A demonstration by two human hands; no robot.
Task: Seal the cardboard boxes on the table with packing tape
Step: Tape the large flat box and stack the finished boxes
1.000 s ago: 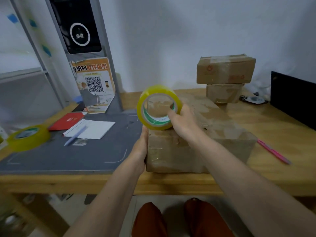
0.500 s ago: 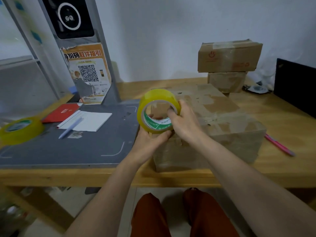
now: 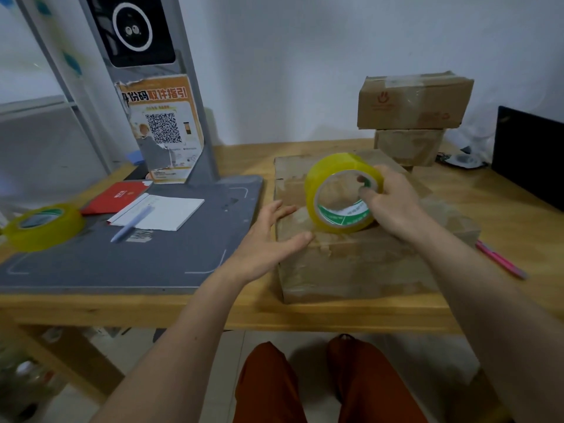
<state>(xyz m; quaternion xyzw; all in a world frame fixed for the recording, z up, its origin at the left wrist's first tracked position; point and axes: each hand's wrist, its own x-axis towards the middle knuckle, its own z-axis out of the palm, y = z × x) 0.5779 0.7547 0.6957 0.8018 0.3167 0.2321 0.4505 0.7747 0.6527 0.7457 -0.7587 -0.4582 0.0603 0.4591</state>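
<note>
A large worn cardboard box (image 3: 360,264) lies on the wooden table (image 3: 305,312) in front of me. My right hand (image 3: 390,199) grips a roll of yellow packing tape (image 3: 338,169), fingers through its core, holding it on edge on the box top. My left hand (image 3: 268,239) is spread with straight fingers at the box's near left corner, the thumb lying on the top edge. Two smaller cardboard boxes (image 3: 415,100) are stacked at the back right.
A second yellow tape roll (image 3: 42,225) lies at the far left on a grey scanner base (image 3: 122,254). On that base are a white notepad (image 3: 171,213), a pen (image 3: 131,222) and a red booklet (image 3: 117,196). A pink pen (image 3: 500,259) lies right of the box; a black screen (image 3: 531,154) stands beyond.
My right hand carried the tape roll rightward along the box top. My left hand let go of the roll and spread out at the box's left corner. The camera view shifted.
</note>
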